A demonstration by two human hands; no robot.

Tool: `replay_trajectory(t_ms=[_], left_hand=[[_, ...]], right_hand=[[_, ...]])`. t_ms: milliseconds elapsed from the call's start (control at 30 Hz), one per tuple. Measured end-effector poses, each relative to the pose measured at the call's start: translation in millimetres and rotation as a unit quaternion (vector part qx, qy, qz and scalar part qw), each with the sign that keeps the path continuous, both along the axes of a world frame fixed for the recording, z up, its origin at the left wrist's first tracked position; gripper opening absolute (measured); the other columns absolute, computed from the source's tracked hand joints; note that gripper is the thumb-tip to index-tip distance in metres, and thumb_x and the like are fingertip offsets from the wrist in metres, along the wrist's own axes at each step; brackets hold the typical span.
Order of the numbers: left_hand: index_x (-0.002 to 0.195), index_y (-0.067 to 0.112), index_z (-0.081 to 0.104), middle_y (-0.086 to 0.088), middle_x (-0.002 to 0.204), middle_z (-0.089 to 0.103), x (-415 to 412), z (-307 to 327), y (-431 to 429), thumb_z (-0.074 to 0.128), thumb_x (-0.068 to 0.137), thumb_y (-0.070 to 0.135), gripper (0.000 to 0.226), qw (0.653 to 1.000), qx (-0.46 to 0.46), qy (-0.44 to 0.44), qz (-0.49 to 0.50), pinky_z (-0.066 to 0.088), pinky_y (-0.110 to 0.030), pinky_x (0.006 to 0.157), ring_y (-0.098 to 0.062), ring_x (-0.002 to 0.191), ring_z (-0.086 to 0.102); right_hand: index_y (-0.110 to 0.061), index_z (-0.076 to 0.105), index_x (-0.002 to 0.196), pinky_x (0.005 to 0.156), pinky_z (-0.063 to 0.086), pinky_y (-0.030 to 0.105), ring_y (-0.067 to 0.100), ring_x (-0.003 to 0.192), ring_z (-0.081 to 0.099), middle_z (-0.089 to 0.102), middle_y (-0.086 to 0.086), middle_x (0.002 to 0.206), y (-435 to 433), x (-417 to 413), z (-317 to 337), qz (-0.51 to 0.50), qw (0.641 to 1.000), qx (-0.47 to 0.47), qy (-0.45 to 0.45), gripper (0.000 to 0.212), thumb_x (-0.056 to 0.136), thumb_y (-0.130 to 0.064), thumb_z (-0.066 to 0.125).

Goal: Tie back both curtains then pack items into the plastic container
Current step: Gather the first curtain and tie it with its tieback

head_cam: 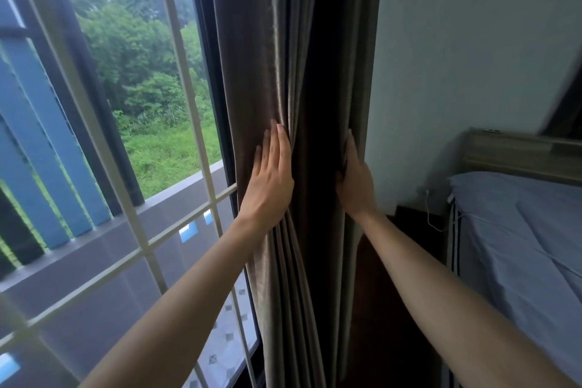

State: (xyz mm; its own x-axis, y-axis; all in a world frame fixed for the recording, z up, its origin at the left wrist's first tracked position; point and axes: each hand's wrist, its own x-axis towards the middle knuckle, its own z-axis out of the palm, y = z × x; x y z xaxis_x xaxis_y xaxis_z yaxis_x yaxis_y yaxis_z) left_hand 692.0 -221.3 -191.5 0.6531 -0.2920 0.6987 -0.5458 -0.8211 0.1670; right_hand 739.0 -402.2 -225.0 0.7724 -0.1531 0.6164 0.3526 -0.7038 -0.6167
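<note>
Curtain (252, 41) hangs gathered, long axis vertical, between both hands. Left hand (271, 179) flat on its left folds, fingers straight and together; right hand (354, 179) at right edge, fingers partly hidden, grip unclear.

The curtain (302, 104) hangs between the window (126, 135) on its left and the wall (456, 57) on its right. The left hand (271, 179) lies on the curtain's left side, the right hand (354, 181) on its right edge. The bed (529, 246) stands right of the curtain, against the wall.

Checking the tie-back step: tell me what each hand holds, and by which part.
The gathered curtain, squeezed between both hands: left hand flat on its left folds, right hand against its right edge. No curled grip shows.
</note>
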Motion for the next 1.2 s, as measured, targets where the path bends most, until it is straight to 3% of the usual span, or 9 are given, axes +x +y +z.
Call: replay_trajectory(t_ms=[133, 300, 400, 500, 633, 800, 967, 1133, 1200], left_hand=[[0.135, 0.018, -0.041, -0.002, 0.150, -0.036, 1, 1, 1, 0.031, 0.082, -0.010, 0.094, 1.000, -0.005, 0.017, -0.009, -0.006, -0.039, 0.120, -0.018, 0.143, -0.028], [0.138, 0.019, -0.036, 0.001, 0.150, -0.036, -1, 3, 4, 0.032, 0.085, -0.003, 0.089, 0.999, -0.017, 0.042, -0.029, -0.003, -0.041, 0.122, -0.014, 0.144, -0.027], [0.140, 0.019, -0.034, 0.000, 0.154, -0.031, -3, 5, 6, 0.032, 0.086, -0.001, 0.087, 0.997, -0.025, 0.055, -0.041, -0.002, -0.041, 0.122, -0.012, 0.144, -0.026], [0.142, 0.019, -0.032, -0.001, 0.158, -0.025, -6, 8, 7, 0.032, 0.086, -0.002, 0.088, 0.994, -0.044, 0.074, -0.062, -0.002, -0.040, 0.122, -0.011, 0.144, -0.024], [0.146, 0.020, -0.027, 0.001, 0.159, -0.021, -9, 9, 9, 0.034, 0.086, -0.004, 0.089, 0.988, -0.081, 0.088, -0.097, 0.000, -0.042, 0.122, -0.011, 0.146, -0.019], [0.142, 0.025, -0.034, 0.003, 0.158, -0.019, -10, 7, 10, 0.035, 0.084, -0.003, 0.094, 0.979, -0.120, 0.088, -0.141, 0.004, -0.046, 0.122, -0.011, 0.147, -0.014], [0.144, 0.021, -0.031, 0.004, 0.160, -0.013, -11, 6, 7, 0.035, 0.081, -0.001, 0.094, 0.970, -0.161, 0.093, -0.157, 0.007, -0.048, 0.121, -0.004, 0.147, -0.010], [0.151, 0.011, -0.013, -0.004, 0.162, -0.008, -12, 3, 0, 0.039, 0.092, 0.024, 0.080, 0.970, -0.170, 0.087, -0.152, 0.008, -0.044, 0.122, -0.011, 0.149, -0.005], [0.151, 0.010, -0.012, -0.005, 0.162, -0.008, -10, 2, -1, 0.046, 0.097, 0.036, 0.084, 0.974, -0.160, 0.083, -0.139, 0.009, -0.043, 0.122, -0.015, 0.149, -0.004]], right_hand=[[-0.036, 0.013, 0.152, 0.093, 0.048, 0.033, 0.023, 0.110, 0.058, 0.050, 0.007, 0.129, 10, -21, -33, 0.025, 0.999, -0.016, 0.039, 0.082, 0.092, -0.001, 0.056], [-0.034, 0.024, 0.151, 0.101, 0.048, 0.033, 0.018, 0.115, 0.057, 0.046, 0.001, 0.136, 28, -60, -70, 0.112, 0.990, -0.028, 0.074, 0.065, 0.096, -0.014, 0.053], [-0.044, 0.019, 0.150, 0.106, 0.043, 0.031, 0.015, 0.125, 0.053, 0.046, -0.007, 0.146, 38, -71, -81, 0.137, 0.987, -0.025, 0.084, 0.068, 0.097, -0.019, 0.054], [-0.053, 0.008, 0.146, 0.108, 0.042, 0.041, 0.017, 0.124, 0.054, 0.050, -0.007, 0.143, 46, -81, -87, 0.132, 0.986, -0.047, 0.092, 0.076, 0.097, -0.015, 0.051], [-0.045, 0.009, 0.146, 0.109, 0.040, 0.035, 0.020, 0.126, 0.048, 0.046, -0.006, 0.146, 57, -92, -97, 0.111, 0.987, -0.067, 0.098, 0.081, 0.093, 0.000, 0.049], [-0.025, 0.030, 0.150, 0.105, 0.043, 0.028, 0.021, 0.125, 0.047, 0.050, -0.001, 0.143, 71, -102, -109, 0.090, 0.990, -0.057, 0.091, 0.068, 0.092, 0.004, 0.048], [-0.019, 0.035, 0.149, 0.105, 0.042, 0.026, 0.022, 0.130, 0.046, 0.048, 0.002, 0.145, 88, -111, -115, 0.068, 0.994, -0.047, 0.074, 0.064, 0.091, 0.006, 0.048], [-0.016, 0.037, 0.148, 0.102, 0.041, 0.025, 0.025, 0.127, 0.049, 0.048, 0.004, 0.145, 98, -121, -118, 0.040, 0.996, -0.046, 0.071, 0.062, 0.091, 0.007, 0.048], [-0.014, 0.037, 0.147, 0.100, 0.039, 0.022, 0.025, 0.127, 0.049, 0.050, 0.005, 0.143, 100, -122, -119, 0.030, 0.995, -0.050, 0.075, 0.060, 0.092, 0.006, 0.048]])
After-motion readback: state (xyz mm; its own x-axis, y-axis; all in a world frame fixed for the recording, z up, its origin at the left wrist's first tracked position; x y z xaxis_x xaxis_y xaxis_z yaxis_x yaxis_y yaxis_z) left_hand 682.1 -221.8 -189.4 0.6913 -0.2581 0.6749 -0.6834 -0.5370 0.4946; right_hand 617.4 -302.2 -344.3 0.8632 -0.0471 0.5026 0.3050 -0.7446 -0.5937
